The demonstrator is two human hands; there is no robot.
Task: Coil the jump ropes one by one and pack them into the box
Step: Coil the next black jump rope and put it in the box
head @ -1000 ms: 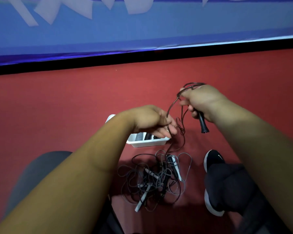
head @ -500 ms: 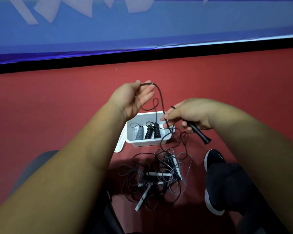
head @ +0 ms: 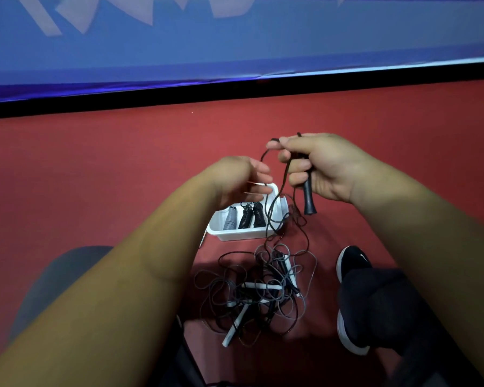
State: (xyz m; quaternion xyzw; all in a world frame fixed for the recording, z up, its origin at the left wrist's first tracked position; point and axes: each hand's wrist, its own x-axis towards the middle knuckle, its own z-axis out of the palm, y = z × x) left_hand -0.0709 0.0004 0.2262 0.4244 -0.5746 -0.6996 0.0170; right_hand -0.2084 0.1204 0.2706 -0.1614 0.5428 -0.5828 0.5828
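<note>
The black jump rope (head: 281, 191) is a thin cord with a flared black handle (head: 308, 198). The right hand (head: 323, 166) grips that handle and pinches a loop of cord above the white box (head: 236, 233); the rest trails down. The left hand (head: 241, 180) has its fingers loosely spread, empty. Inside the box lie three tight coils (head: 245, 217), one grey, two black. A tangled pile of ropes (head: 256, 294) lies on the red floor (head: 95, 169).
</note>
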